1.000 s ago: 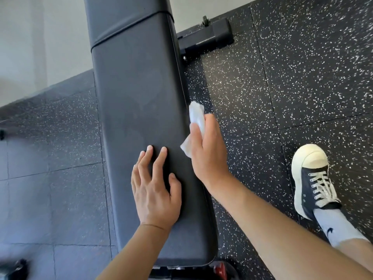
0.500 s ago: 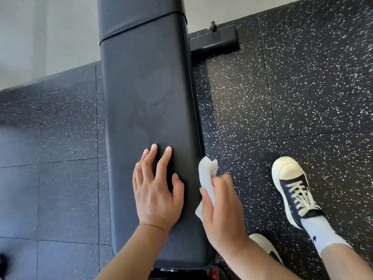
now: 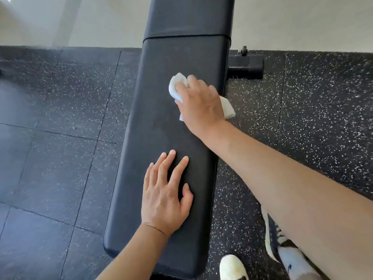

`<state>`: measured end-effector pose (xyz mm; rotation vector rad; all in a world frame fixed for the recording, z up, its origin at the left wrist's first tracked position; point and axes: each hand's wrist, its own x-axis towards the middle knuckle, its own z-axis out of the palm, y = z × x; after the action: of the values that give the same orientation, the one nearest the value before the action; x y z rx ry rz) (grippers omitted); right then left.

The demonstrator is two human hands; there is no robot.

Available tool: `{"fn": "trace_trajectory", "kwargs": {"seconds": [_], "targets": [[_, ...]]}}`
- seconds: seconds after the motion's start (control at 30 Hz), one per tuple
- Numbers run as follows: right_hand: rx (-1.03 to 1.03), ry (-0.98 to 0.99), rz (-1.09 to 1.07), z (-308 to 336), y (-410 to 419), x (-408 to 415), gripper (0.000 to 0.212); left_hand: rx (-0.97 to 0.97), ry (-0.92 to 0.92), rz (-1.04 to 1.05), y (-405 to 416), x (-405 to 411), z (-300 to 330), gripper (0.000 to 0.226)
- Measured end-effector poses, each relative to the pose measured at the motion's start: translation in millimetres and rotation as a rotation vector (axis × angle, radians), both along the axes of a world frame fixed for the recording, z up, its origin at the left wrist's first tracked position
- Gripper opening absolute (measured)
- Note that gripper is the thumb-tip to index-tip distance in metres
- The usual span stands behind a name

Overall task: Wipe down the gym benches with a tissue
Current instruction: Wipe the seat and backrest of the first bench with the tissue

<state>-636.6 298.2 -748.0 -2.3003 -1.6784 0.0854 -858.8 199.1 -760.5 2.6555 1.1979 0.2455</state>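
Head view: right hand point(image 3: 199, 106) presses tissue point(image 3: 176, 85) onto bench point(image 3: 161, 122).

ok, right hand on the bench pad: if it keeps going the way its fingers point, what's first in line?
Likely nothing but bare bench pad. The right hand presses the tissue down, fingers pointing up and left across the pad. Beyond lies the pad's left edge, then floor.

Tissue point(image 3: 176, 84) on bench point(image 3: 161, 122), under right hand point(image 3: 199, 106), beyond left hand point(image 3: 164, 201).
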Motion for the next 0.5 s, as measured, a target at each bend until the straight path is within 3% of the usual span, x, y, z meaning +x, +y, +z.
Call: {"fn": "trace_trajectory", "kwargs": {"seconds": [0.2,0.37,0.43,0.5], "targets": [[0.058,0.146,0.389,12.0,-32.4,-41.4,0.027,-0.006,-0.003,0.000,1.2,-0.6,0.1,0.059],[0.081,-0.005,0.743,12.8,-28.9,14.3,0.022,-0.016,0.040,-0.008,3.2,0.8,4.0,0.063],[0.109,-0.036,0.757,7.6,-8.5,45.8,0.020,-0.031,0.061,-0.007,1.9,0.4,3.6,0.066],[0.123,-0.009,0.610,1.7,24.8,75.4,0.022,-0.038,0.068,-0.009,1.4,-0.3,1.8,0.068]]}}
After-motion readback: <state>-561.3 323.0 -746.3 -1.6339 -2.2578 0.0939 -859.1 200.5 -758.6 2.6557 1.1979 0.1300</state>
